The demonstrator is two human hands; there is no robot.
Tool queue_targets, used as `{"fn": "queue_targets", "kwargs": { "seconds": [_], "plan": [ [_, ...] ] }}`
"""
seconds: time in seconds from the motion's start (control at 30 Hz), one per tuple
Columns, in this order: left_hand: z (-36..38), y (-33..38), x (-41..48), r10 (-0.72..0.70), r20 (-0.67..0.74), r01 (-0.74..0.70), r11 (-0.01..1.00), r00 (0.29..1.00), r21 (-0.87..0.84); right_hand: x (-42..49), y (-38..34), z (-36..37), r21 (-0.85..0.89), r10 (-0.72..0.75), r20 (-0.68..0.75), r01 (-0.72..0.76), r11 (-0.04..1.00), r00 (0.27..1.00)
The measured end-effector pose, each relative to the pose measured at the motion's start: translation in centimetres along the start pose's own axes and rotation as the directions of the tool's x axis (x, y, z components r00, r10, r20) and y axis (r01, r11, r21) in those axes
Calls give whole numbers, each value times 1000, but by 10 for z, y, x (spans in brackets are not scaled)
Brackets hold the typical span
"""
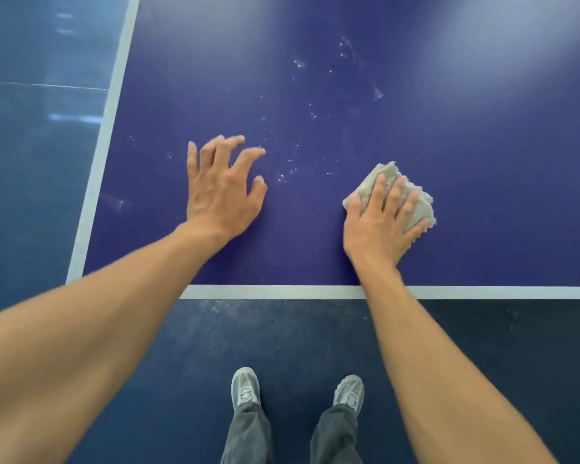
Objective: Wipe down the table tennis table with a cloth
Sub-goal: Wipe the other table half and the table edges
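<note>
The blue table tennis table (449,128) fills the upper part of the head view, with white lines along its left and near edges. My right hand (380,226) presses flat on a folded grey cloth (416,209) on the tabletop, a little in from the near edge. My left hand (220,192) rests on the bare tabletop to the left of it, fingers spread and bent, holding nothing. White specks and smears (298,155) dot the surface between and beyond my hands.
Dark blue floor (31,145) lies left of the table and below its near edge. My two feet in grey shoes (245,388) stand on the floor close to the near white line (282,292).
</note>
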State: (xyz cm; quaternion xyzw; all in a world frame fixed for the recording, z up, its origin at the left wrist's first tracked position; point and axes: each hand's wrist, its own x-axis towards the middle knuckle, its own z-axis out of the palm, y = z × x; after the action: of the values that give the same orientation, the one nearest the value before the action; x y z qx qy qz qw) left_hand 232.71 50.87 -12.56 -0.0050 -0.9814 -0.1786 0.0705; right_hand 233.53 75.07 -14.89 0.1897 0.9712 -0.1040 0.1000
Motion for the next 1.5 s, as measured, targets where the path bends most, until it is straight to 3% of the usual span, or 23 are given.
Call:
{"fn": "queue_targets", "kwargs": {
  "seconds": [0.07,0.13,0.2,0.27,0.3,0.4,0.5,0.6,0.67,0.73,0.83,0.9,0.97,1.1,1.2,1.3,1.4,1.5],
  "plan": [
    [5,-4,30,-22,15,22,999,1000,26,-7,-39,8,21,23,-15,-22,1000,1000],
    [12,-10,52,-26,71,22,998,997,63,-33,-59,22,-50,-249,-14,248,968,969],
    [20,-17,61,-32,136,22,997,990,74,-58,-52,28,-78,-528,50,531,844,848],
    [28,-22,59,-36,160,24,997,986,76,-61,-25,25,-66,-642,111,650,757,759],
    [31,-24,57,-35,155,22,997,987,80,-54,-11,21,-69,-642,130,653,754,755],
    [32,-26,59,-31,151,19,997,988,79,-3,13,2,-133,-488,121,502,855,864],
    [31,-25,63,-54,159,40,995,986,89,73,-4,-15,-114,-149,38,152,982,988],
    [30,-24,63,-66,187,49,994,980,94,140,-49,-27,10,103,22,-104,995,994],
    [29,-24,65,-68,203,47,993,977,105,158,-81,-25,5,57,40,-57,998,998],
    [29,-25,65,-74,209,50,992,975,119,149,-105,-16,-39,-135,56,137,990,989],
    [29,-23,66,-68,210,41,990,975,134,108,-98,-5,-122,-481,97,491,863,871],
    [28,-24,66,-72,209,42,989,975,144,107,-75,-11,-136,-605,161,625,769,780],
    [28,-24,66,-62,204,32,988,977,149,140,-55,-24,-137,-578,178,601,787,797],
    [30,-24,67,-47,195,17,988,980,153,233,-65,-45,-101,-240,94,249,963,966],
    [32,-25,67,-28,181,-3,985,983,170,283,-111,-45,-51,-86,41,88,995,995],
    [34,-26,67,-13,162,-16,984,987,175,299,-163,-40,-39,-107,53,110,993,993],
    [34,-26,68,-9,134,-12,987,991,157,276,-193,-32,-40,-402,108,408,912,909],
    [33,-26,69,-6,137,-15,988,991,151,254,-179,-30,-98,-708,184,729,677,682]
  ]
}}
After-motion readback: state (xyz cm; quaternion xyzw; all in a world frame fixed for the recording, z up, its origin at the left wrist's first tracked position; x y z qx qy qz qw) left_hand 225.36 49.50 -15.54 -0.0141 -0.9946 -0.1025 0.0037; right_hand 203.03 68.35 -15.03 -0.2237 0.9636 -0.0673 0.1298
